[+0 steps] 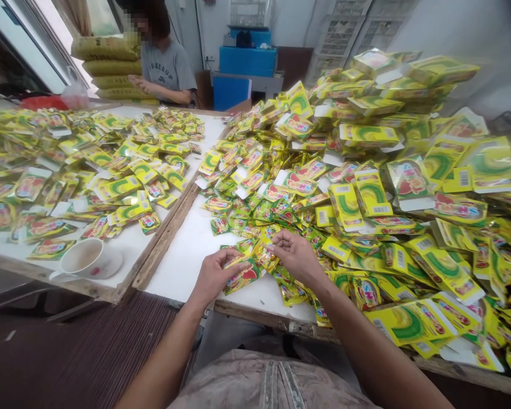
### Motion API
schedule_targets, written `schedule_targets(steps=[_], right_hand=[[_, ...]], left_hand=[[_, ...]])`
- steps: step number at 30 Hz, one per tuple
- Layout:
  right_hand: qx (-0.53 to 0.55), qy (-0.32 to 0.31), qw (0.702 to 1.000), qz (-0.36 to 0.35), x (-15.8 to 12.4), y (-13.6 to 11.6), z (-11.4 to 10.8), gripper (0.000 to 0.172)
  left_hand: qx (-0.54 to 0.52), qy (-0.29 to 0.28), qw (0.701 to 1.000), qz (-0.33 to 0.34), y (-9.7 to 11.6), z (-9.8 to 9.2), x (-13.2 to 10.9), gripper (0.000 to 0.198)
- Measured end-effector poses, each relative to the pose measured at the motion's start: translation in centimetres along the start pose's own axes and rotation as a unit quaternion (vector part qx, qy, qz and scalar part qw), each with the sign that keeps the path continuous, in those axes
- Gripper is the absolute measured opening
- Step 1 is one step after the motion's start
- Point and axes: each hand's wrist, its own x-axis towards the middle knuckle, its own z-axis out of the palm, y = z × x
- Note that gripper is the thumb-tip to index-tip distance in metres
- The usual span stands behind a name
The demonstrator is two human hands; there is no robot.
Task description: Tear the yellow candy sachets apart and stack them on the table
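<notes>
My left hand [216, 274] is closed around a small yellow-green carton [243, 276] with a watermelon picture, near the front edge of the table. Just right of it, my right hand [296, 255] has its fingers bent together at a shiny yellow sachet [264, 253]. The sachet lies between both hands, and its lower end is close to the carton's top. Loose green and yellow sachets [283, 211] surround my fingers. Flat yellow cartons [347, 205] with white flaps are heaped on the right, mixed with more sachets.
A wooden edge strip [166, 236] divides my table from a second one covered with filled-looking cartons [119, 187]. A white cup [83, 257] stands at that table's front corner. Across it sits a person [168, 65] with hands together. Behind are stacked yellow sacks [111, 62] and blue boxes [247, 61].
</notes>
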Motion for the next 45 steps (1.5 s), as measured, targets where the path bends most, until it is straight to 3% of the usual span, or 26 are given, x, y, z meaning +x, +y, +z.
schedule_targets(steps=[5,9,13,17,20,23,26,31,35,40,45], right_hand=[[-0.081,0.033,0.995,-0.057,-0.1,-0.1,0.5,0.013],[-0.126,0.043,0.99,-0.05,-0.3,-0.2,1.1,0.014],[-0.12,0.039,0.989,-0.072,-0.3,-0.2,0.9,0.012],[-0.022,0.04,0.998,-0.048,-0.3,-0.3,0.5,0.018],[0.015,0.071,0.997,-0.035,-0.6,-0.3,1.1,0.018],[-0.023,0.079,0.993,-0.084,-1.1,0.3,2.1,0.016],[-0.035,0.055,0.993,-0.102,-1.4,1.0,2.2,0.019],[0.023,0.032,0.998,-0.054,-1.1,1.2,1.6,0.024],[0.002,0.008,0.996,-0.086,-1.1,0.5,2.0,0.023],[-0.019,0.014,0.997,-0.072,-1.5,-0.1,2.4,0.018],[-0.097,0.071,0.985,-0.12,-2.2,-0.1,3.1,0.015]], left_hand=[[0.054,0.043,0.997,0.034,0.0,-0.1,-0.2,0.033],[0.06,0.072,0.995,0.041,0.0,0.1,-0.4,0.033],[-0.034,0.046,0.998,-0.027,-0.5,0.4,-0.5,0.032],[-0.13,0.02,0.986,-0.099,-0.7,0.7,-0.4,0.033],[-0.183,0.029,0.976,-0.118,-0.2,0.9,-0.4,0.034],[-0.217,0.049,0.967,-0.124,0.1,0.9,-0.6,0.033],[-0.2,0.045,0.971,-0.12,-0.2,0.7,-0.8,0.031],[-0.139,0.063,0.985,-0.076,-0.7,0.4,-0.9,0.03],[-0.072,0.039,0.996,-0.039,-0.3,0.4,-0.7,0.03],[-0.106,0.024,0.992,-0.066,-0.3,0.4,-0.7,0.036],[-0.145,0.052,0.986,-0.068,-0.4,0.5,-0.9,0.036]])
